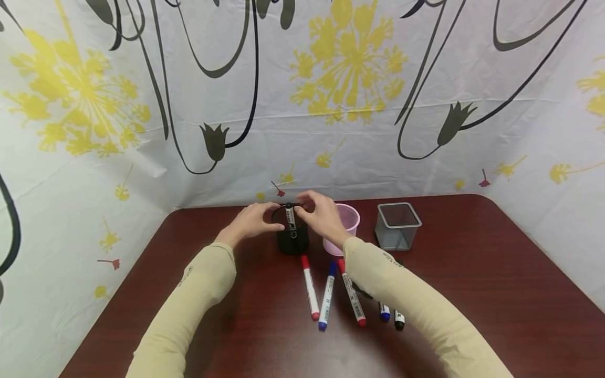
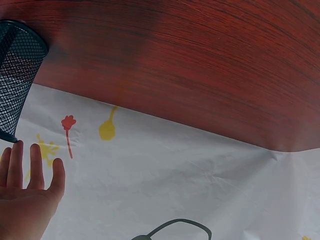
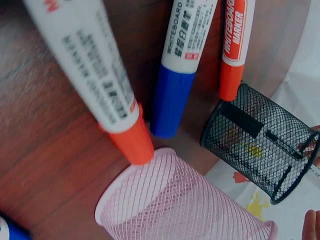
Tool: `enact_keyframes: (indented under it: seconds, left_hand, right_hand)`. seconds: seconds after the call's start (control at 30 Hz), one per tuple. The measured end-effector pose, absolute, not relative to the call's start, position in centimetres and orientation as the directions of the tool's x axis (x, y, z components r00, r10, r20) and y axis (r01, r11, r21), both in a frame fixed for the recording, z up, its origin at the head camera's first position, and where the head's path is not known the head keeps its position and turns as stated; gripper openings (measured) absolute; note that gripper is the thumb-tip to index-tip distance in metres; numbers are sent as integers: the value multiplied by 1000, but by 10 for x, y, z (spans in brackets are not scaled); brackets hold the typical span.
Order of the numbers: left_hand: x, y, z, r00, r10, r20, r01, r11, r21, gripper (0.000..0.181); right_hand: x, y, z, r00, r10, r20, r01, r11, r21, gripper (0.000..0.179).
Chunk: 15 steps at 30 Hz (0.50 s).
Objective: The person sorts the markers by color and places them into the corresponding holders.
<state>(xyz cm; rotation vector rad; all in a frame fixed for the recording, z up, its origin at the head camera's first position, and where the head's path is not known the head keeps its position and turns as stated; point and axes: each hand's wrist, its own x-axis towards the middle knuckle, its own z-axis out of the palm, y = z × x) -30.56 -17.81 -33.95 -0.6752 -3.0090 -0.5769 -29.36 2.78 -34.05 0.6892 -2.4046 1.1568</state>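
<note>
A black mesh pen cup point(image 1: 293, 247) stands at the far side of the table, with a black-capped marker point(image 1: 290, 214) upright in it, its top above the rim. My left hand point(image 1: 252, 220) is at the cup's left side, thumb and fingers spread apart around the rim. In the left wrist view its fingers point(image 2: 36, 167) extend straight, fingertips right at the cup's edge. My right hand point(image 1: 322, 216) hovers over the cup's right side, fingers loosely bent, thumb close beside the marker. Only a bit of its fingers point(image 3: 310, 227) shows in the right wrist view.
Right of the black cup stand a pink mesh cup point(image 1: 350, 216), partly behind my right hand, and a square grey mesh holder point(image 1: 396, 239). Red, blue and black markers lie in front, including a red one point(image 1: 309, 289) and a blue one point(image 1: 327, 296); my right sleeve covers some.
</note>
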Motion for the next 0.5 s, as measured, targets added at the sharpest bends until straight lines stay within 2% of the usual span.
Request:
enact_keyframes:
  seconds: [0.5]
  left_hand:
    - [-305, -177, -338, -913, 400, 78, 401, 846, 352, 64]
  right_hand:
    - [-280, 54, -333, -735, -387, 557, -672, 523, -524, 19]
